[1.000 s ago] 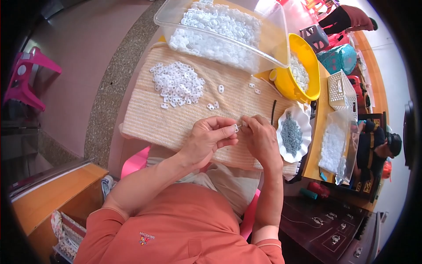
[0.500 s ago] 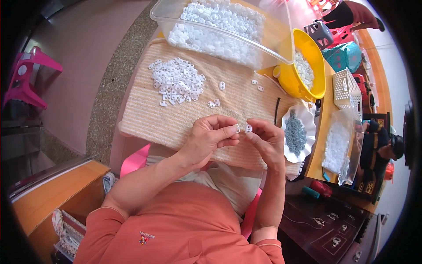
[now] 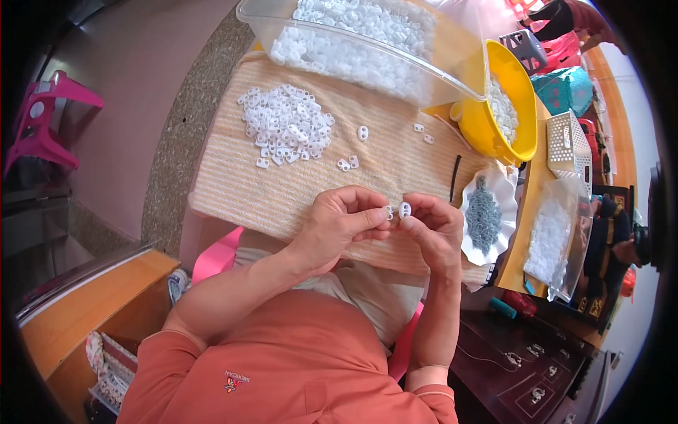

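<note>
My left hand (image 3: 337,225) pinches a tiny white plastic piece (image 3: 389,211) between thumb and forefinger. My right hand (image 3: 432,227) holds a small white oval plastic part (image 3: 405,209) right beside it, the two pieces almost touching. Both hands hover over the near edge of a beige woven mat (image 3: 240,191). A heap of the same white parts (image 3: 286,127) lies on the mat farther away to the left, with a few loose ones (image 3: 349,163) between the heap and my hands.
A clear plastic tub (image 3: 367,42) full of white parts stands at the far edge. A yellow bowl (image 3: 494,120), a white scalloped dish of small grey metal bits (image 3: 484,215), a clear bag (image 3: 554,237) and a white basket (image 3: 568,145) sit to the right. A pink stool (image 3: 42,120) is at left.
My hands have drawn slightly nearer and lifted the two small parts together; the right hand now shows the oval part at its fingertips.
</note>
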### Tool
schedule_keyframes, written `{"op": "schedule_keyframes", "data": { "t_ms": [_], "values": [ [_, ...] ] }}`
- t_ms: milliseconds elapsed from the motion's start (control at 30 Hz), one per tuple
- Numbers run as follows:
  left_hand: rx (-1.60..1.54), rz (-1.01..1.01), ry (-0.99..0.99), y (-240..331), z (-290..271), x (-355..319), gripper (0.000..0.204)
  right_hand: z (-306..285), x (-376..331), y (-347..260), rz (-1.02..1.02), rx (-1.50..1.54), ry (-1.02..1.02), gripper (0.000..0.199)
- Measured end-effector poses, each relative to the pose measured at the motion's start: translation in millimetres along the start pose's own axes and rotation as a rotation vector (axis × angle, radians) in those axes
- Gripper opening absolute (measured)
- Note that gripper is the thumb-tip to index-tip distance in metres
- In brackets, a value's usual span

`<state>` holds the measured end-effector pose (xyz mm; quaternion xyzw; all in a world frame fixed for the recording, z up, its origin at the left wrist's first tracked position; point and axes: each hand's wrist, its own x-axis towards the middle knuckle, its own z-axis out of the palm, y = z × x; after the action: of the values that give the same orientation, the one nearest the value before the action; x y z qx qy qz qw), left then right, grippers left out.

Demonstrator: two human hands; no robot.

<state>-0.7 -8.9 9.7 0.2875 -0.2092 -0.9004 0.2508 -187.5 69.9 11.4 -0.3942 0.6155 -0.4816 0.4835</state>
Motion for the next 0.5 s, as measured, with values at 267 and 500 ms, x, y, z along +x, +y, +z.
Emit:
{"op": "schedule_keyframes", "data": {
  "t_ms": [267, 500],
  "values": [
    [0.016, -0.011, 0.004, -2.8, -2.2, 1.1, 0.014, 1.4, 0.0, 0.7, 0.009, 0.135, -0.019, 0.030],
    [0.017, -0.018, -0.001, -1.7, -1.6, 0.8, 0.014, 0.5, -1.0, -1.5, 0.027, 0.114, -0.029, 0.030]
  ]
}}
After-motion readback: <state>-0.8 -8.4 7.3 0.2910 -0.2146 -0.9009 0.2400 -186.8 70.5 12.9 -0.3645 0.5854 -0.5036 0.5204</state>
